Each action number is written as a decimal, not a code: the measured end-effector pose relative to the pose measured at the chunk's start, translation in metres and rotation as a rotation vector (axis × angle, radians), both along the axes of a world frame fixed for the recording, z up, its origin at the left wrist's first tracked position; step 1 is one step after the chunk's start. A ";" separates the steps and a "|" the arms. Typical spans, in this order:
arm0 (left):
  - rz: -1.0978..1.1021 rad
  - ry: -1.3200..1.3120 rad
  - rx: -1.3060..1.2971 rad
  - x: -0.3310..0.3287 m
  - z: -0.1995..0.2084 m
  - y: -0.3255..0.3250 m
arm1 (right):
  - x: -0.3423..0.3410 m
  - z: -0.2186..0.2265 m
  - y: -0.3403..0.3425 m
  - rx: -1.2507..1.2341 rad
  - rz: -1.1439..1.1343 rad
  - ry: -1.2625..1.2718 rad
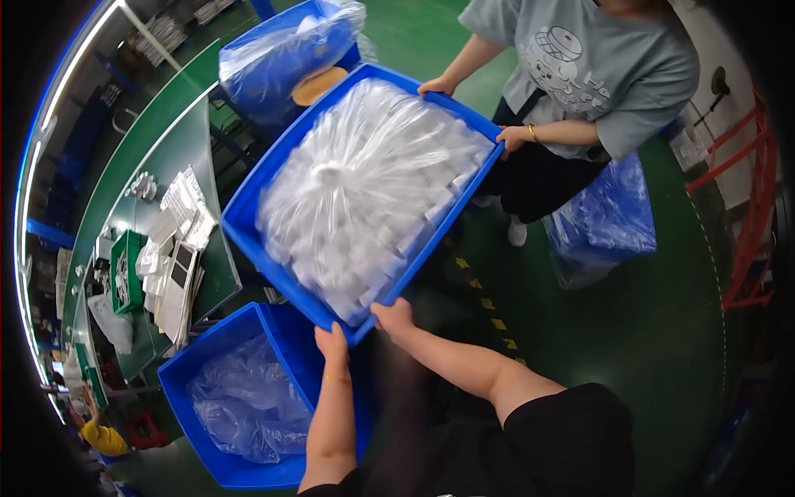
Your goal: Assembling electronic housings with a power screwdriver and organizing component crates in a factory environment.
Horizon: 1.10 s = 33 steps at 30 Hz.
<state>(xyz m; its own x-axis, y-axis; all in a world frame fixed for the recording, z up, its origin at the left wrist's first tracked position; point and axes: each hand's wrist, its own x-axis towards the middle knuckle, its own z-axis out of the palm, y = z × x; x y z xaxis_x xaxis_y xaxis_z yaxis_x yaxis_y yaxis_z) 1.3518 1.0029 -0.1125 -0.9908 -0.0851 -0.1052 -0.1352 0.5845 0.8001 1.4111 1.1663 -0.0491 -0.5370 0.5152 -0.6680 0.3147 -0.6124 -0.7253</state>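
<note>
A large blue plastic bin (240, 217) is held up between me and a person facing me, its rim slanting across the view. Inside lies a bulging clear plastic bag (348, 207), gathered at its top and filled with many small white pieces. My left hand (333, 342) is closed on the rim just left of the near corner. My right hand (394, 318) grips the rim right of that corner. The other person's hands (436, 85) hold the far rim, one at each side of the far corner.
Below left stands another blue bin (186, 398) with crumpled clear plastic. A green-topped table (219, 248) carries papers and a green tray (124, 273). Beyond is a plastic-covered blue bin (273, 70). A wrapped blue bin (604, 219) sits behind the person; a red metal frame (745, 207) stands right.
</note>
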 end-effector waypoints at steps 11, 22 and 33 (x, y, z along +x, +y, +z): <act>0.072 -0.830 0.402 -0.224 0.028 -0.066 | 0.053 0.046 -0.023 0.119 -0.067 -0.425; -0.138 -0.892 0.244 -0.304 0.010 -0.083 | 0.018 0.060 -0.064 0.389 -0.065 -0.620; -0.515 -1.419 0.529 -0.304 0.088 -0.062 | 0.026 0.194 -0.144 0.539 -0.393 -0.820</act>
